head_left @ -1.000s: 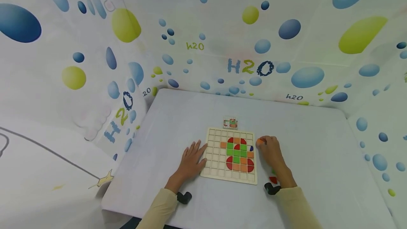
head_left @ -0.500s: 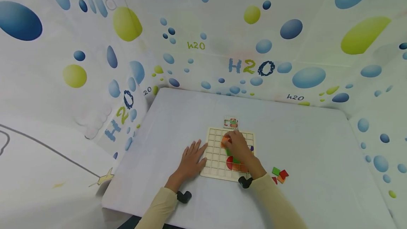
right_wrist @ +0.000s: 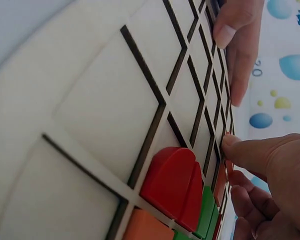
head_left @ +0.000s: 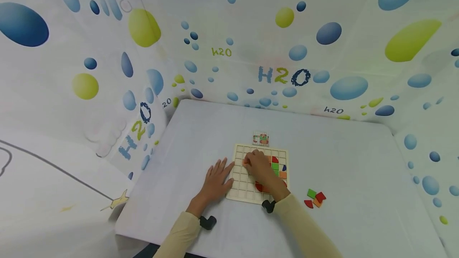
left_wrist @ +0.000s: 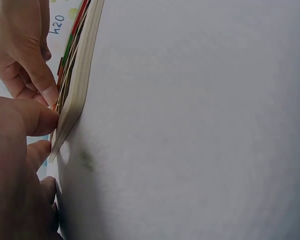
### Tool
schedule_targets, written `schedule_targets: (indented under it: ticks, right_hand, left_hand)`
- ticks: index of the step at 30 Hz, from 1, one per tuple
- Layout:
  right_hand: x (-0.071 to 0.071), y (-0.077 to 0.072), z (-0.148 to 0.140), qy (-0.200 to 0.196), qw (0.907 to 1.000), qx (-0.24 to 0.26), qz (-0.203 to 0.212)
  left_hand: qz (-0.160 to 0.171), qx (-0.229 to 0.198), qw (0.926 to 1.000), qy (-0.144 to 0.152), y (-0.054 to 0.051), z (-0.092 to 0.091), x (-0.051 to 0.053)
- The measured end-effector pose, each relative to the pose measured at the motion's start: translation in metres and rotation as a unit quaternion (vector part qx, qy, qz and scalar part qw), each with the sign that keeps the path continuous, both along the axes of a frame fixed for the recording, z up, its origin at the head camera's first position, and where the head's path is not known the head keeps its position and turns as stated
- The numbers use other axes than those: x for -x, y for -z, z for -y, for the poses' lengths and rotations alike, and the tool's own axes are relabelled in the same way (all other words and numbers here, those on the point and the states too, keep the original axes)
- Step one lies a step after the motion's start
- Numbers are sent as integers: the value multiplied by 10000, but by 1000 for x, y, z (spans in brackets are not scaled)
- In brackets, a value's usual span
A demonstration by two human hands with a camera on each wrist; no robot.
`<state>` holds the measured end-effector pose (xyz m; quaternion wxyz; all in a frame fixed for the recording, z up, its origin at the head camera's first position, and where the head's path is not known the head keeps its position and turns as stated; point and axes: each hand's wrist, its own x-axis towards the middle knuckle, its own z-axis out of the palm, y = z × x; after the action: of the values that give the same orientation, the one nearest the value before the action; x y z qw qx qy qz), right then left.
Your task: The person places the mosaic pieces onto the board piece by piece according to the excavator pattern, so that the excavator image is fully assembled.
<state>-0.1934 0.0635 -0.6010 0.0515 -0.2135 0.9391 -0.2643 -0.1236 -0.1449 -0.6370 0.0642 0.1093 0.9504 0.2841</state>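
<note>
A pale wooden grid board [head_left: 237, 185] lies on the table, with red, green and orange tiles set in its right part. My right hand [head_left: 259, 168] reaches over the board and pinches a small orange tile [head_left: 245, 163] above the left columns. Thumb and fingers mostly cover that tile in the right wrist view, near red rounded tiles [right_wrist: 169, 181] in the grid. My left hand [head_left: 216, 181] lies with spread, straight fingers, its tips touching the board's left edge. In the left wrist view its thumb and finger meet the board's corner.
Right of the board lie a loose green tile [head_left: 311, 193], a red tile [head_left: 320, 196], an orange tile [head_left: 317, 202] and a red quarter-round tile [head_left: 308, 204]. A small pattern card [head_left: 261, 138] lies behind the board. A patterned wall [head_left: 236, 23] rises beyond the table [head_left: 201, 130].
My right hand has carried the orange tile from right of the board leftward over it, to the left columns. The loose tiles have come into view. My left hand has stayed put.
</note>
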Motion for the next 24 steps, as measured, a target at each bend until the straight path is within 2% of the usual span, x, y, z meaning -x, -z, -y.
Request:
schedule_targets:
  ticks: [4,9,19,24]
  right_hand:
    - [-1,-1,2,110,9998,-168,-67]
    - [-3,-2,3,149,9998,-59,-74]
    - [-10,0,3,174,9984,59,-536]
    - [-11,1,3,176,9982,15,-574]
  left_hand:
    - [-6,-11,10000,22,-1,0,0]
    - [-8,-43,10000,9,-2,1,0]
    - [52,32,10000,19,-1,1,1]
    - [45,48,10000,37,-1,1,1]
